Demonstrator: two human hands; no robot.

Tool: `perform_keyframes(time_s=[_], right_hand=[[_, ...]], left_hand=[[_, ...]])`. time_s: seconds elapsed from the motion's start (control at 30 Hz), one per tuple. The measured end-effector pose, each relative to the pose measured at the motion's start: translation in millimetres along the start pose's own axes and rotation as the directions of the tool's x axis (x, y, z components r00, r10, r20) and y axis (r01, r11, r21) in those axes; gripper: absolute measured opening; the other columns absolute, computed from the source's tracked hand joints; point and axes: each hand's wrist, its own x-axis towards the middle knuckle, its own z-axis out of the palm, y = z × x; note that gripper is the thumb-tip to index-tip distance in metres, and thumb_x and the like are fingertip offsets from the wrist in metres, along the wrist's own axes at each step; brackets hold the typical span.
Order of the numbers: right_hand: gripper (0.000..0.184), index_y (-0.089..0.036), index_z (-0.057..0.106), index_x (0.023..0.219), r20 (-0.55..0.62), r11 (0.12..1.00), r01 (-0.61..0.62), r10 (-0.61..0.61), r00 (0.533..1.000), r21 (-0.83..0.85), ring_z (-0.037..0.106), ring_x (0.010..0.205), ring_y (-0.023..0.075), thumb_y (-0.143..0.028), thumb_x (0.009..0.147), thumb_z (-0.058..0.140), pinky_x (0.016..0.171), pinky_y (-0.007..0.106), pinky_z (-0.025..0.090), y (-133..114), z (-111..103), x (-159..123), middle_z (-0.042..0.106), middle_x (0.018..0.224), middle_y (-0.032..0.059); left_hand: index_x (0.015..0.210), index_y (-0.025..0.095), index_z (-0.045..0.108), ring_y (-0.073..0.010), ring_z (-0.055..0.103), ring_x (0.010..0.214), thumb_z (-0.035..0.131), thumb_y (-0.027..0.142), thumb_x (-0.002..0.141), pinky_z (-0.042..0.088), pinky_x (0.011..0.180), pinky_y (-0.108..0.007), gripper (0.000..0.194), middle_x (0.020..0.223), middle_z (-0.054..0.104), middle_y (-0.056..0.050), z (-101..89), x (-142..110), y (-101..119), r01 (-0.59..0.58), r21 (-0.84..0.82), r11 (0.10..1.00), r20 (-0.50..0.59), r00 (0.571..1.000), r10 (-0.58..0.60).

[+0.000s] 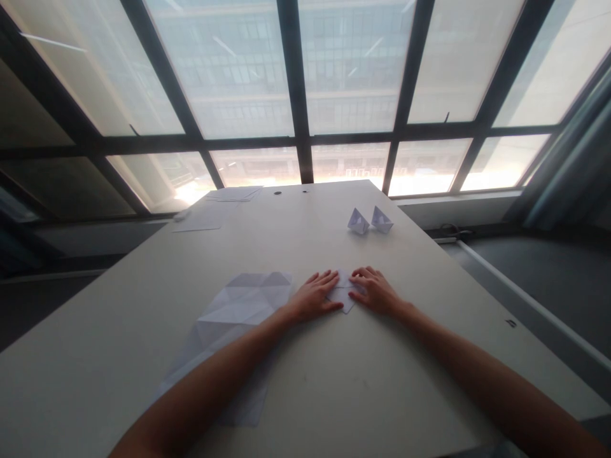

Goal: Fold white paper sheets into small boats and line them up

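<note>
A small folded piece of white paper (344, 296) lies on the white table between my two hands. My left hand (317, 295) rests flat on its left side, fingers stretched out and thumb apart along the near edge. On the right side my right hand (375, 291) has its fingers bent, with the fingertips on the paper's edge and upper flap; part of the paper is hidden under them. Left of my hands a large creased sheet of paper (233, 305) is spread out, partly covered by my left forearm.
Two folded paper shapes with pointed tops, one on the left (358, 221) and one on the right (382, 219), stand toward the far right of the table (296, 235). Flat paper sheets (200, 218) lie at the far left. Large windows (248, 70) rise behind the table.
</note>
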Motion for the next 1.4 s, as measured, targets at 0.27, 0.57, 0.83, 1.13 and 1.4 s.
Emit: perform_keyframes(time_s=[0.27, 0.57, 0.83, 1.13, 1.4], right_hand=[[0.059, -0.022, 0.057, 0.135, 0.077, 0.999, 0.033, -0.035, 0.996, 0.031, 0.047, 0.122, 0.0296, -0.047, 0.084, 0.07, 0.101, 0.044, 0.036, 4.8, -3.1, -0.6, 0.058, 0.131, 0.0132], [0.045, -0.023, 0.067, 0.122, -0.016, 0.993, -0.015, 0.017, 1.0, 0.119, 0.056, 0.104, 0.0255, -0.04, 0.081, 0.076, 0.096, 0.04, 0.039, 8.3, 11.6, 2.5, 0.067, 0.109, 0.0092], [0.019, -0.025, 0.075, 0.098, -0.176, 0.985, 0.071, -0.042, 0.984, 0.159, 0.058, 0.092, 0.0214, -0.031, 0.096, 0.057, 0.086, 0.036, 0.041, 6.6, 11.3, 3.7, 0.07, 0.093, 0.0066], [0.036, -0.024, 0.065, 0.125, -0.137, 0.997, 0.081, -0.082, 0.987, -0.015, 0.054, 0.112, 0.0247, -0.018, 0.098, 0.043, 0.099, 0.042, 0.037, -5.4, -4.8, 2.4, 0.067, 0.118, 0.0105], [0.055, -0.013, 0.045, 0.145, 0.144, 0.976, 0.114, -0.088, 0.986, -0.183, 0.033, 0.143, 0.0278, -0.012, 0.091, 0.04, 0.118, 0.057, 0.009, -21.7, 5.1, -3.0, 0.045, 0.149, 0.0174]], left_hand=[[0.154, 0.019, 0.03, -0.0262, 0.027, 0.147, 0.057, 0.065, 0.086, 0.02, 0.12, -0.043, 0.087, 0.158, 0.031, -0.012, -2.1, 1.4, 0.6, 0.033, -0.067, 0.997, -0.028, 0.999, -0.035], [0.142, 0.019, 0.05, -0.0286, 0.052, 0.131, 0.076, 0.054, 0.076, 0.039, 0.111, -0.04, 0.08, 0.141, 0.056, -0.014, -1.0, 4.1, 0.5, 0.033, -0.137, 0.99, -0.171, 0.984, -0.056], [0.113, 0.029, 0.073, -0.0221, 0.069, 0.102, 0.057, 0.04, 0.095, 0.052, 0.092, -0.033, 0.026, 0.11, 0.075, -0.003, -7.9, 0.1, 5.5, 0.058, -0.21, 0.976, -0.292, 0.949, -0.12], [0.125, 0.03, 0.067, -0.0201, 0.066, 0.112, 0.045, 0.022, 0.1, 0.052, 0.098, -0.038, 0.034, 0.125, 0.068, -0.003, -15.1, -4.0, 11.6, -0.037, -0.084, 0.996, -0.405, 0.915, 0.0], [0.143, 0.025, 0.05, -0.0196, 0.04, 0.141, 0.042, 0.003, 0.087, 0.034, 0.116, -0.039, 0.06, 0.148, 0.049, -0.003, -1.9, -0.1, -1.9, 0.022, 0.053, 0.998, -0.154, 0.988, -0.014]])
